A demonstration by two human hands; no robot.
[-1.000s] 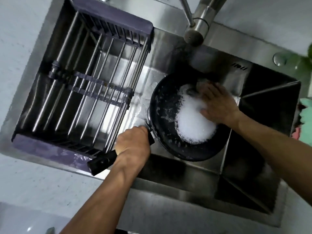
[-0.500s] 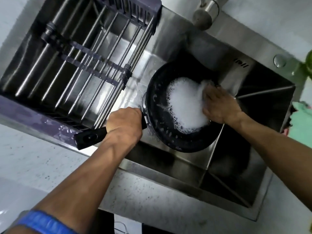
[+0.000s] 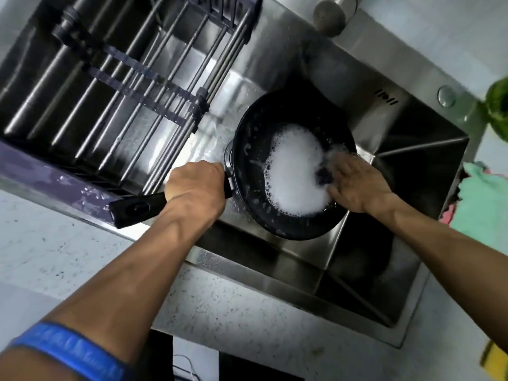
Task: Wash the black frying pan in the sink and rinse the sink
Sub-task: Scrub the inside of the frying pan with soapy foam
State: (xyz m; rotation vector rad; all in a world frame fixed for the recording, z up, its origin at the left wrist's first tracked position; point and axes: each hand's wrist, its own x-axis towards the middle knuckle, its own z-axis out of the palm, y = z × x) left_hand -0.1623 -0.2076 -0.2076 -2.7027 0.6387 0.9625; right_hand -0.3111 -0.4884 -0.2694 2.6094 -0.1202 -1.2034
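Observation:
A black frying pan (image 3: pixel 253 149) sits tilted in the steel sink (image 3: pixel 357 259), its inside covered with white foam (image 3: pixel 295 171). My left hand (image 3: pixel 196 185) grips the pan's black handle (image 3: pixel 137 209), which sticks out over the sink's front edge. My right hand (image 3: pixel 354 182) is inside the pan at its right side, pressing a dark scrubber (image 3: pixel 322 176) that shows only partly under the fingers. The hand is blurred, so how the fingers lie is unclear.
A metal drying rack with purple ends (image 3: pixel 118 86) spans the sink's left half. The tap spout (image 3: pixel 328 16) hangs above the pan at the top. A green cloth (image 3: pixel 486 199) lies on the counter to the right. Pale speckled countertop (image 3: pixel 233 312) runs along the front.
My right hand has slid from the pan's far side down toward its right and near side, spreading the foam. The left hand keeps its grip on the handle; the view has shifted.

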